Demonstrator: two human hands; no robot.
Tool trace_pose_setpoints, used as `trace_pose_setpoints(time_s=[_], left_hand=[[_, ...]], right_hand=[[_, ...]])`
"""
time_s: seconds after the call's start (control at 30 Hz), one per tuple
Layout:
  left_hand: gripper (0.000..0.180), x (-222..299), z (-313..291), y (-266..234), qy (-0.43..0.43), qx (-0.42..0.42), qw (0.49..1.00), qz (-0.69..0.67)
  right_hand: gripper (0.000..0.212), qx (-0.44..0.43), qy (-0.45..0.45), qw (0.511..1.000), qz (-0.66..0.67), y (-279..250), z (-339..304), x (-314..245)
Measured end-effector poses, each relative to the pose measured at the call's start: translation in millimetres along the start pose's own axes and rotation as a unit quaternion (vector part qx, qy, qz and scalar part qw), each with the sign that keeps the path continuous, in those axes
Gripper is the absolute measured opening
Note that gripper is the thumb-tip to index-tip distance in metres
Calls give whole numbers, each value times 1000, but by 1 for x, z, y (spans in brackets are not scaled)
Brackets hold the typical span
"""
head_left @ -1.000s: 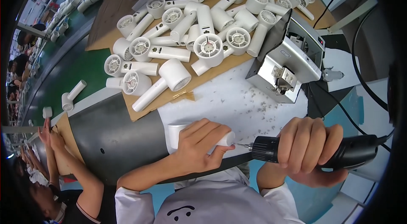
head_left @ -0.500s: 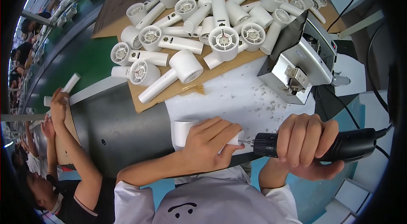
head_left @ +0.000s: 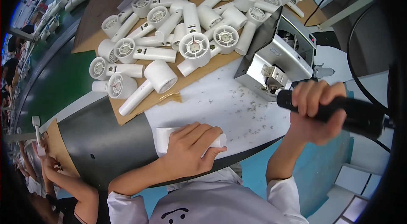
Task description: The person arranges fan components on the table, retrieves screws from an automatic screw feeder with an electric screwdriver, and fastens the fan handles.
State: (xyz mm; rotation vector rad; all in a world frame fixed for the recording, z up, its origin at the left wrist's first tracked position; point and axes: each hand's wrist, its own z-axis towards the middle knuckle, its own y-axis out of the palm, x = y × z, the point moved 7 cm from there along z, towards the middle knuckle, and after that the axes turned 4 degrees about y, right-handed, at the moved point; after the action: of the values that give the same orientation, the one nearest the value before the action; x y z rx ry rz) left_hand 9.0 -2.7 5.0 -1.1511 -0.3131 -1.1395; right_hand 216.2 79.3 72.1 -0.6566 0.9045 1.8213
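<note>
My left hand is wrapped over a white handheld fan, which lies sideways on the white sheet near the table's front edge. The fan's round head shows left of the fingers, its handle end to the right. My right hand grips a black electric screwdriver, slightly blurred. The tool's front end reaches the outlet of a silver screw feeder; whether the bit touches it I cannot make out. Small loose pieces, likely screws, lie scattered on the white sheet beside the feeder.
Many white handheld fans lie heaped on a cardboard sheet at the back. A green conveyor belt runs at the left, where a co-worker's arm reaches over. A black cable curves down at the right.
My right hand has raised the screwdriver off the fan's handle end, up to the screw feeder. The left hand still holds the fan. The whole view has shifted.
</note>
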Motion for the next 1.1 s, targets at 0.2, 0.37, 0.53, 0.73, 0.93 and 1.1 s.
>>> trace_pose_setpoints(time_s=[0.2,0.37,0.53,0.73,0.93,1.1], left_hand=[[25,-2,-1,0,-3,-8,1000,8],[25,-4,1,0,-12,-18,1000,6],[25,-7,0,1,-27,-28,999,3],[26,-6,2,-2,-26,9,1000,-10],[27,-6,-1,-3,-17,21,1000,2],[30,-4,-3,-3,-10,25,1000,-8]], right_hand=[[29,-3,9,997,-73,-13,14,25],[25,4,44,996,-72,-13,20,31],[29,127,155,977,-71,-18,28,44],[35,56,91,954,281,13,-13,7],[36,59,69,950,299,47,-31,8],[36,58,79,947,305,52,-34,14]])
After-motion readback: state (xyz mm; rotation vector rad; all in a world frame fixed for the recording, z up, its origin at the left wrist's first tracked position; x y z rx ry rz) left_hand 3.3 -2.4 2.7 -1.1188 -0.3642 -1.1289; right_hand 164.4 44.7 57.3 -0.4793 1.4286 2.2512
